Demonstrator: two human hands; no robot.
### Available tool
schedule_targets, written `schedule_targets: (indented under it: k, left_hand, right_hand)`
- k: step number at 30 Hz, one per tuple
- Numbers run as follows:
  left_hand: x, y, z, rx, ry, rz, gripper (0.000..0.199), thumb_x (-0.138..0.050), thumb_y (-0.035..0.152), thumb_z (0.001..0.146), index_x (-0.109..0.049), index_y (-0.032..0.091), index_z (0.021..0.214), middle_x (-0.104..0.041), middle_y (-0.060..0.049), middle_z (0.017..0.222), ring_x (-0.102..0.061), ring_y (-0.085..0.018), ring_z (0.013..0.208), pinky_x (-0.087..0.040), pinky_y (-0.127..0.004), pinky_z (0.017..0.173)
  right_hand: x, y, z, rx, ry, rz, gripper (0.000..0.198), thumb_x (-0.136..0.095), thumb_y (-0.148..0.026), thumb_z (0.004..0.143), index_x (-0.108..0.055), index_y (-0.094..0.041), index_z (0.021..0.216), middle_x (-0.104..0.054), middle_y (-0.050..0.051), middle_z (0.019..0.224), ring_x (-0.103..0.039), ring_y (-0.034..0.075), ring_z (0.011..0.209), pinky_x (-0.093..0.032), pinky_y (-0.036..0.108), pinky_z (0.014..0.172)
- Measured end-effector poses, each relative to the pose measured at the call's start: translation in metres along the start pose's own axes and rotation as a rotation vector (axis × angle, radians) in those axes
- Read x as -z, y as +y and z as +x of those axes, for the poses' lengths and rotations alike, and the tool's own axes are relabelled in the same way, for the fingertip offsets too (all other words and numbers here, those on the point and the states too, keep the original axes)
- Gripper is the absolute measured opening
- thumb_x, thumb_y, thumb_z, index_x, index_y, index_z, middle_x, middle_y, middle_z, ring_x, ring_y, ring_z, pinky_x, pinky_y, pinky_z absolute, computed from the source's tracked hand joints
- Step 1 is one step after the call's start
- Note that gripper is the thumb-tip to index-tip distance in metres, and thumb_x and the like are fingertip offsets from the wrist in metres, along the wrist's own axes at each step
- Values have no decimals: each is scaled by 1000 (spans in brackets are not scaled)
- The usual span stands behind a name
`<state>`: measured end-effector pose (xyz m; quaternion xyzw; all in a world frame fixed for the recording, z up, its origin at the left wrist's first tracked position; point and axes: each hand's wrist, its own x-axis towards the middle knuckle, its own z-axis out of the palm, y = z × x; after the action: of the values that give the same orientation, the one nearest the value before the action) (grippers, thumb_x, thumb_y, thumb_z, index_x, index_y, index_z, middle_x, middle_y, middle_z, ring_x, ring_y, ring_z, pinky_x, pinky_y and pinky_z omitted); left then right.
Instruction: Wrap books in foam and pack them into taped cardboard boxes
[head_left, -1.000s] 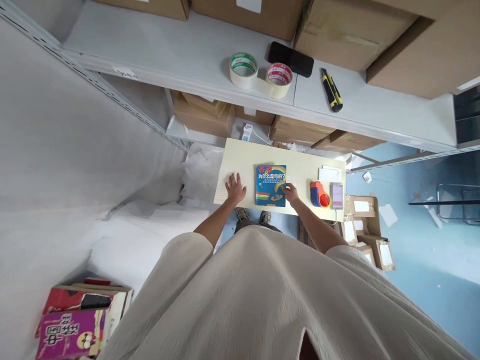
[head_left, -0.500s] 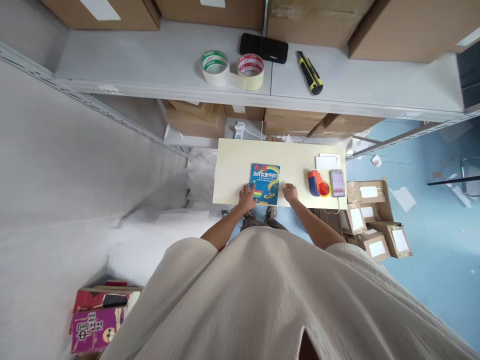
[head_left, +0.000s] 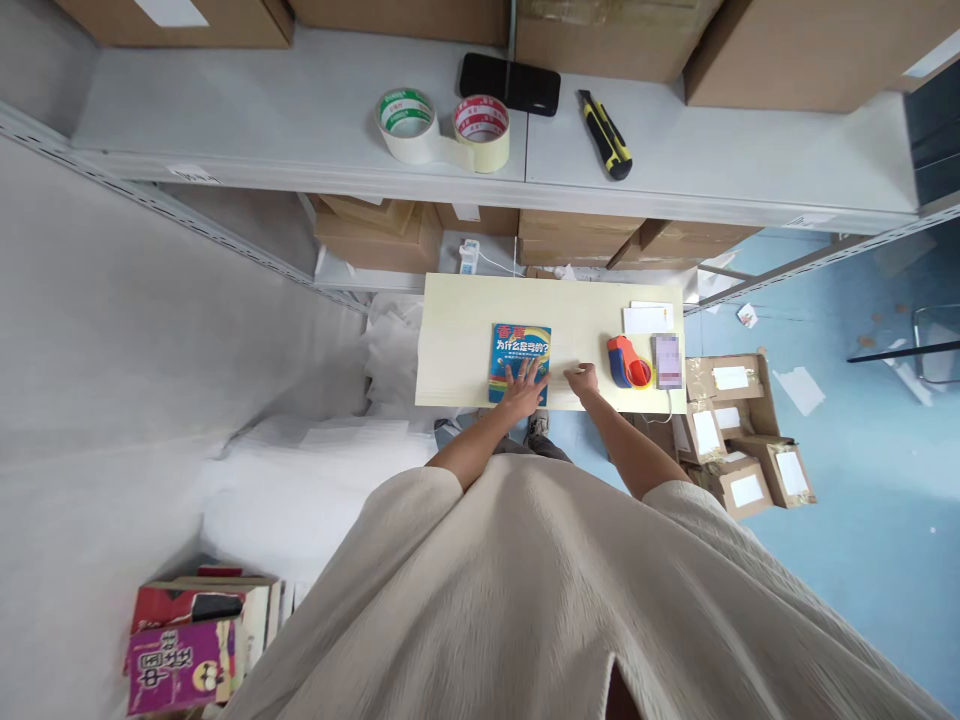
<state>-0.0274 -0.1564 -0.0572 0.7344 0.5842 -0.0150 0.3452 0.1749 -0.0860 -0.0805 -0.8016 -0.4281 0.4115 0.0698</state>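
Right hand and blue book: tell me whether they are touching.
Apart. The head view shows a narrow strip of bare cream tabletop between the curled right hand and the right edge of the blue book.

Place: we take this for a stockroom with a packing corner | far: we see a metal shelf bearing cardboard boxes, tape rolls and a box cutter | middle: tape dispenser on a table | right: labelled cartons on blue floor | near left: piled books
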Motion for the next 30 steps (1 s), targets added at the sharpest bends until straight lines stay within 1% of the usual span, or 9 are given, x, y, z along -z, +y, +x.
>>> schedule_targets:
  k: [3,7,10,14,19,22,24,27,30]
  left_hand:
    - [-4,7,14,2,18,-40,81,-72,23,100,-52,46,175,-21,-3,195,4,-47,181,2,-92,133]
    - [-6,4,17,45,22,-47,78,-70,21,102,-54,50,173,-20,0,196,7,-47,181,1,-95,131]
    - [-8,5,14,81,27,-68,80,-72,21,102,-53,52,173,-19,-1,196,8,-49,180,-1,-98,129]
    - [-9,8,12,127,24,-51,75,-70,22,104,-54,48,173,-20,-5,196,6,-50,180,-2,-99,128]
    - [-6,0,6,137,16,-24,71,-69,24,105,-57,45,171,-22,-6,195,2,-49,180,-5,-98,129]
    - [-4,-4,3,132,10,-2,71,-67,27,105,-54,44,173,-24,-6,195,1,-48,181,-9,-96,131]
    - [-4,-5,1,136,4,2,74,-65,27,105,-51,43,175,-23,-7,195,0,-48,181,-8,-95,131]
    - [-5,-7,-2,146,19,-40,81,-63,24,105,-41,40,181,-23,-10,195,-2,-47,181,-6,-92,134]
    - [-2,-13,-6,168,89,-130,83,-58,26,107,-31,35,185,-29,-13,192,-17,-43,180,-11,-83,139]
  right_hand:
    - [-1,-3,2,-87,14,-63,45,-80,-37,86,-61,-25,125,-78,12,118,-73,33,119,-50,50,111]
    - [-3,-4,3,-31,63,-160,40,-81,-33,86,-59,-26,120,-70,17,137,-65,37,134,-47,55,116]
    - [-5,-2,2,11,90,-199,37,-79,-31,88,-58,-25,118,-66,19,141,-59,39,139,-44,56,119]
    - [-5,0,2,20,49,-241,30,-76,-30,93,-61,-24,118,-62,20,144,-56,39,140,-42,56,120]
    - [-4,-2,5,23,44,-245,23,-79,-28,91,-66,-23,109,-63,18,136,-58,38,137,-43,55,119]
    - [-3,-3,5,30,49,-245,20,-79,-27,88,-66,-23,103,-65,18,133,-60,39,135,-44,56,118]
    - [-2,-5,3,36,39,-247,20,-77,-24,88,-64,-23,103,-67,18,132,-63,38,132,-44,57,118]
    - [3,-7,0,25,2,-163,34,-75,-22,84,-61,-25,114,-74,13,118,-69,33,119,-50,51,110]
    - [8,-13,-5,-31,-86,78,50,-81,-24,77,-58,-26,122,-75,6,101,-72,28,97,-57,39,90]
